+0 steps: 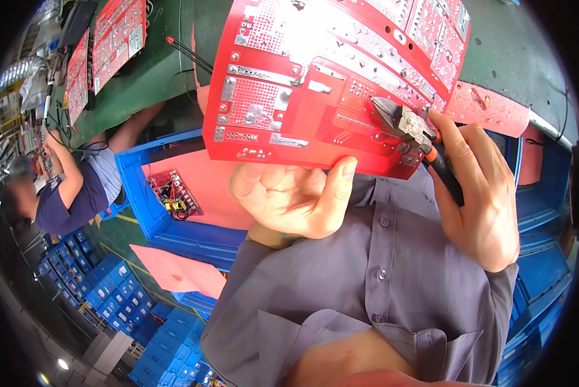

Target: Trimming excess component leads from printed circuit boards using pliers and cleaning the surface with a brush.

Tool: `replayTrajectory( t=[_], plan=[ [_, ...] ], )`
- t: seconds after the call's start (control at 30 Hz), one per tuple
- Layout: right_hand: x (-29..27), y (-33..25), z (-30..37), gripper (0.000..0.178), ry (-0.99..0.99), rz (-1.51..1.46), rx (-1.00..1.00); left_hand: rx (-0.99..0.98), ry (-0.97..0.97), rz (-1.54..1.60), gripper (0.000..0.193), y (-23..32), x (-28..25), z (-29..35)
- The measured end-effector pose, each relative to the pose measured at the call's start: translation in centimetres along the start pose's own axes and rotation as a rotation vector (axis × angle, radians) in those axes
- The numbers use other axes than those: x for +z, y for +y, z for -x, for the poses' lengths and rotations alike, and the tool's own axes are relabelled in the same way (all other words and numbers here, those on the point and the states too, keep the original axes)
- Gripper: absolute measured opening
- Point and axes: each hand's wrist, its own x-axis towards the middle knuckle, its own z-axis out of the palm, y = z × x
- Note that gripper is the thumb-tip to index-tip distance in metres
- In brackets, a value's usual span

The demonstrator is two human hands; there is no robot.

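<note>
A large red circuit board (309,126) is tilted up in front of me, its soldered side facing me. My left hand (296,197) holds it by the lower edge, the thumb on the near face and the other fingers behind or under it. In my right hand (480,187) is a pair of side cutters (411,126) with black and orange handles. Their metal jaws lie over the lower right part of the board, close to its solder joints. Whether the jaw tips touch the board I cannot tell. Glare washes out the board's upper middle.
A blue crate (173,235) at left holds a pink foam sheet (218,187) and another populated board (173,195). More red boards (118,42) lie on the green bench (167,71). A co-worker (77,187) is at far left. Blue bins (118,284) stand below; more crates (541,277) at right.
</note>
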Motion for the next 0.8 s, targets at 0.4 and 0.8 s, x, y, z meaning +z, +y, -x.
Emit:
replayTrajectory(
  t=[0.4, 0.8],
  plan=[
    [1.0, 0.9, -0.2, 0.054, 0.144, 0.145, -0.092, -0.027, 0.061, 0.051, 0.082, 0.2, 0.1, 0.7],
    [-0.1, 1.4, -0.7, 0.058, -0.078, -0.321, -0.165, -0.221, 0.333, 0.253, 0.068, -0.3, 0.6, 0.2]
  ],
)
